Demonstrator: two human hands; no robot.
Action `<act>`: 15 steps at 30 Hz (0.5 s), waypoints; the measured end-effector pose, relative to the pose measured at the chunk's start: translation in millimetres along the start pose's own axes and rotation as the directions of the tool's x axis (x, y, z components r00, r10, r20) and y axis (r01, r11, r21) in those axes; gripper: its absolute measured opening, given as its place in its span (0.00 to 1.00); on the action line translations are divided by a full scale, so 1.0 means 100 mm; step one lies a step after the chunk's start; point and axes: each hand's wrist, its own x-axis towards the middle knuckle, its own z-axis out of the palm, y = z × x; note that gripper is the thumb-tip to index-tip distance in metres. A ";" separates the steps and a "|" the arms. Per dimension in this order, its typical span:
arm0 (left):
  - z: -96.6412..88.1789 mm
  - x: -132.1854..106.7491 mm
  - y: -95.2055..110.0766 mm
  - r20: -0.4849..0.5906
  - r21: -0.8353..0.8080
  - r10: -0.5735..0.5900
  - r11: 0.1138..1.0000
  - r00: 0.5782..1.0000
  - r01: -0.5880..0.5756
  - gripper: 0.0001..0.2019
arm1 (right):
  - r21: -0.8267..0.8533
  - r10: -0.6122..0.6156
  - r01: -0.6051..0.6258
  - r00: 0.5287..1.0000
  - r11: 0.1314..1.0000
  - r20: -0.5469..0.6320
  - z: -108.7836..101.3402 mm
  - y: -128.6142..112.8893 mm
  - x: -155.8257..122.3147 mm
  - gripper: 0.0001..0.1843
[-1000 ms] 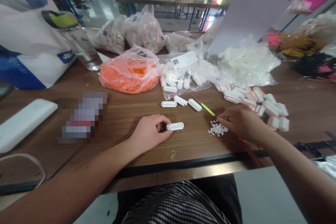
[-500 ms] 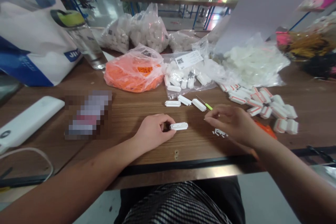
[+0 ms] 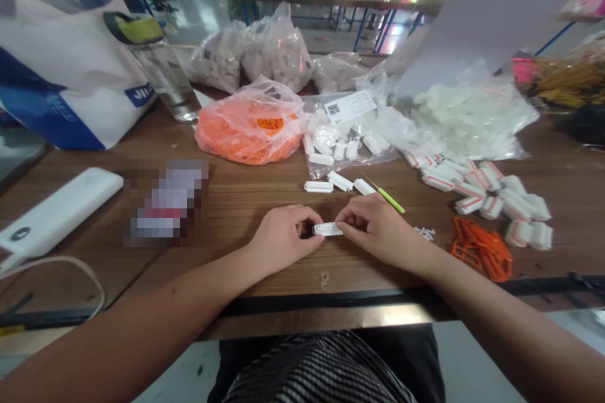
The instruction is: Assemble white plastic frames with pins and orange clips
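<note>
Since the earlier frame, in my head view, the right hand [image 3: 378, 230] has moved left from the small white pins [image 3: 425, 233] to the right end of the white connector [image 3: 326, 228], and I cannot tell whether its fingertips hold something. I see the left hand [image 3: 281, 234] clamped on the connector's left end, over the brown table [image 3: 241, 195].
</note>
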 end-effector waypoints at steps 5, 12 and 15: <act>0.00 0.00 0.00 -0.006 0.005 0.003 1.000 1.000 -0.003 0.05 | -0.126 -0.121 0.120 0.993 0.985 0.000 -0.02 -0.03 -0.01 0.10; -0.01 -0.01 0.03 -0.002 0.012 -0.006 1.000 1.000 0.006 0.05 | -0.210 -0.176 0.161 0.983 0.964 -0.053 -0.06 -0.05 -0.08 0.12; 0.00 0.00 0.03 0.001 0.019 -0.007 1.000 1.000 0.007 0.05 | -0.268 -0.218 0.197 0.975 0.943 -0.050 -0.05 -0.06 -0.10 0.12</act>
